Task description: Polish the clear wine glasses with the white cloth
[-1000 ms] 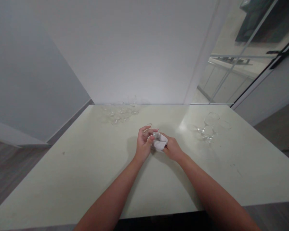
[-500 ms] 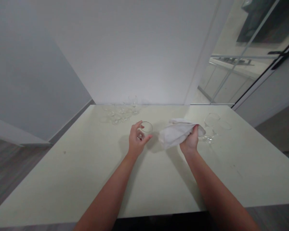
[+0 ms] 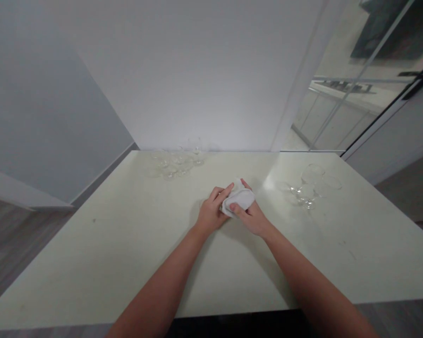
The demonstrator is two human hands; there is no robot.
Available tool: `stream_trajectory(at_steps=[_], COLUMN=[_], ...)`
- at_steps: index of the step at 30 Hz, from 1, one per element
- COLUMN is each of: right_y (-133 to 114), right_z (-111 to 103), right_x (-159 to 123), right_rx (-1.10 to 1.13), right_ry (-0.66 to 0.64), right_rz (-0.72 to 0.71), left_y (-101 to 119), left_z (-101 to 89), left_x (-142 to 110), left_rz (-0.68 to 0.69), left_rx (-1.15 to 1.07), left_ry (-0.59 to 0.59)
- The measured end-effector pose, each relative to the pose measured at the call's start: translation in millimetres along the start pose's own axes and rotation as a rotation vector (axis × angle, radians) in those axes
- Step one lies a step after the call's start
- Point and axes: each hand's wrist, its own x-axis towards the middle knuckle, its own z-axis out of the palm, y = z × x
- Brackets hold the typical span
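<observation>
Over the middle of the table, my left hand point(image 3: 210, 213) is closed around a clear wine glass, which is almost wholly hidden behind the fingers and cloth. Against it from the right comes my right hand point(image 3: 256, 218), closed on a bunched white cloth point(image 3: 241, 199) with the thumb on the near side. The cloth covers the glass's mouth; whether it reaches inside cannot be made out. Both hands meet at the cloth.
Several clear stemmed glasses point(image 3: 179, 159) stand grouped at the back left of the white table point(image 3: 127, 253). More clear glasses point(image 3: 307, 190) are at the right. A wall point(image 3: 211, 84) rises behind the table, with a glass-paned door point(image 3: 338, 112) at the right.
My right hand has moved left with the cloth, which is now bunched against the glass. My left hand has shifted slightly right, and the glass's rim is now covered.
</observation>
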Motion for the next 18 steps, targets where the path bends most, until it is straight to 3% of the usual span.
stream_trajectory(at_steps=[5, 11, 15, 18], right_y=[1.7, -1.8, -0.5, 3.0], right_z=[-5.2, -9.9, -11.4, -12.1], right_x=[0.5, 3.1, 4.4, 5.0], right_rx=[0.008, 0.152, 0.393, 0.395], right_ry=[-0.148, -0.236, -0.181, -0.088], right_rz=[0.057, 0.118, 0.258, 0.296], left_y=[2.6, 1.3, 3.4, 6.1], left_z=[-4.1, -4.5, 2.5, 5.5], left_x=[-2.2, -1.7, 0.1, 0.9], left_rz=[0.027, -0.019, -0.049, -0.066], left_rx=[0.089, 0.014, -0.072, -0.071], left_ry=[-0.087, -0.071, -0.01, 0.013])
